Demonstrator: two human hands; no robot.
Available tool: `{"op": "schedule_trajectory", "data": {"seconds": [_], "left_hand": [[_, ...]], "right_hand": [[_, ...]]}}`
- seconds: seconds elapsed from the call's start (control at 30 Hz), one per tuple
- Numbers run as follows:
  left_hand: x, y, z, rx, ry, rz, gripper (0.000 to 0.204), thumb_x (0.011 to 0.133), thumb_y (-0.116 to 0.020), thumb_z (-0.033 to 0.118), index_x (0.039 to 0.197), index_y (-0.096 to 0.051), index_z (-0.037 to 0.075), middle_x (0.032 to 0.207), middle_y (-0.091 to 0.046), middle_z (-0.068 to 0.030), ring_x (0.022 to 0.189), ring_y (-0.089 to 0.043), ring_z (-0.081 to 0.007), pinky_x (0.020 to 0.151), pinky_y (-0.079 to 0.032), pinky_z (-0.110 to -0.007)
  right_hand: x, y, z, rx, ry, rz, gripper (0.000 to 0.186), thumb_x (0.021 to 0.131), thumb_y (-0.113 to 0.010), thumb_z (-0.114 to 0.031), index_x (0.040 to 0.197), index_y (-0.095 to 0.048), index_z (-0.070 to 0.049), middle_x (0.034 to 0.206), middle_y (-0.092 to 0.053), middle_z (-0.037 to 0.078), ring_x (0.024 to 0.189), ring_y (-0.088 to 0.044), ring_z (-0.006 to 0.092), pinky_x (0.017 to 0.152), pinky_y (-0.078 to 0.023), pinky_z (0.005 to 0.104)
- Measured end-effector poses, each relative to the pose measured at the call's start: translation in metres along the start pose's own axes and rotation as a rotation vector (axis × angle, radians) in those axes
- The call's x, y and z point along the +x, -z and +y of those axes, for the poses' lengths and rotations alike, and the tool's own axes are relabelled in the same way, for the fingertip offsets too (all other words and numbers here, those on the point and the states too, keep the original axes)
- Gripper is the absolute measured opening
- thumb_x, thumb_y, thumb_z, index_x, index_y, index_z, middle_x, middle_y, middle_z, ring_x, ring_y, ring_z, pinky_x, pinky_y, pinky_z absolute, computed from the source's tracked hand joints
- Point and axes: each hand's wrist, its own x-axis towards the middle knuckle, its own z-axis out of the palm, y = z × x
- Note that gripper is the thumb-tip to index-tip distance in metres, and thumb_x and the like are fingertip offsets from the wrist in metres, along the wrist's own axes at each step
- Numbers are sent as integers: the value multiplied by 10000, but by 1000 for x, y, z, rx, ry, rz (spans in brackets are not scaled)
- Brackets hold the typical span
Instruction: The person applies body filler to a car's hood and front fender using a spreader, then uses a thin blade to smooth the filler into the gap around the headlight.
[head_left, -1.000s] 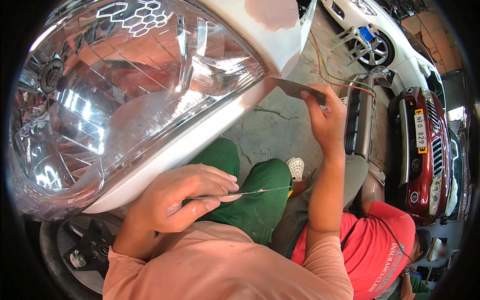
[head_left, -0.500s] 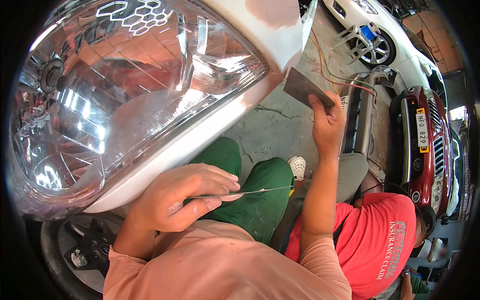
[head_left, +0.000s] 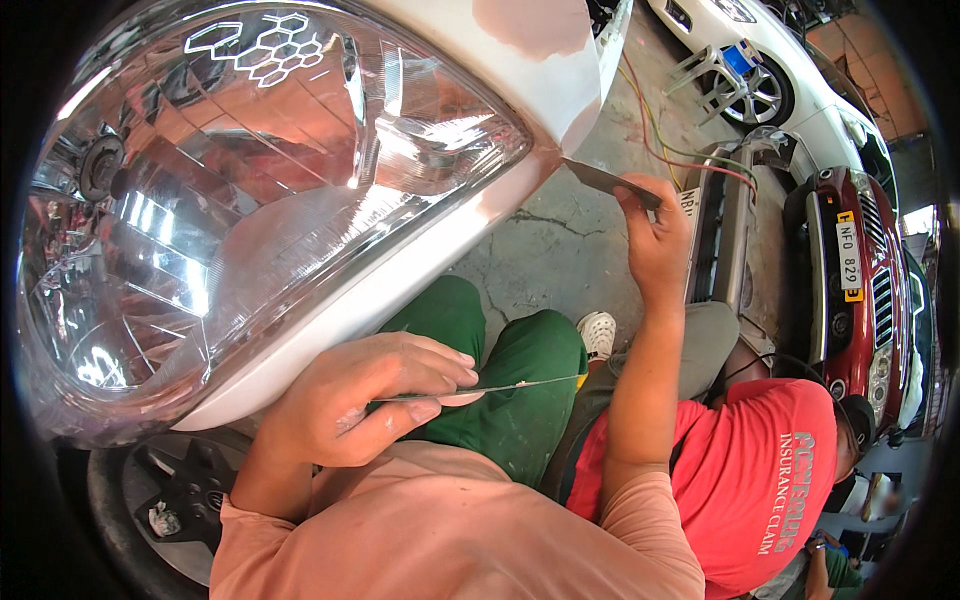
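Note:
My right hand (head_left: pixel 660 235) pinches a thin dark rectangular spreader (head_left: pixel 598 181) between thumb and fingers. The spreader shows nearly edge-on, its far end at the brownish corner of the white body panel (head_left: pixel 548 163), beside the headlight's pointed end. Whether it presses on the panel I cannot tell. Nearer to me, my left hand (head_left: pixel 375 395) is closed on a thin flat plate (head_left: pixel 530 384), which also appears edge-on. A small pale lump clings to the plate's upper side. The large clear headlight (head_left: pixel 290 200) fills the upper left, above my left hand.
A person in a red shirt (head_left: pixel 720 480) crouches close on my right. Beyond are a loose bumper (head_left: pixel 720 240), a dark red car (head_left: pixel 850 300), a white car (head_left: pixel 800 90) and a plastic stool (head_left: pixel 705 75). Red and green hoses (head_left: pixel 690 160) cross the floor. A wheel (head_left: pixel 180 500) lies lower left.
The spreader in my right hand has turned from showing its broad face to nearly edge-on, its far end now at the panel corner. My left hand and its plate look almost unchanged.

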Motion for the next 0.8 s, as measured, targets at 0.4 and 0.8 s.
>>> {"op": "schedule_trajectory", "data": {"seconds": [0.4, 0.8], "left_hand": [[4, -1, 2, 20, 2, -4, 178, 826, -654, -55, 1003, -658, -39, 1064, -715, -220, 1056, -692, -397, 903, -550, -451], [-2, -4, 0, 29, 15, 34, 118, 883, -641, 20, 986, -651, -37, 1014, -724, -245, 1024, -697, -423, 895, -556, -500]], "right_hand": [[4, 0, -11, -52, 183, -98, 138, 878, -699, 21, 1003, -654, -15, 927, -700, 127, 865, -664, 284, 796, -514, 332], [-1, -5, 5, 112, 42, 58, 117, 940, -682, -27, 1045, -640, 4, 946, -699, 83, 873, -632, 153, 815, -509, 303]]}}
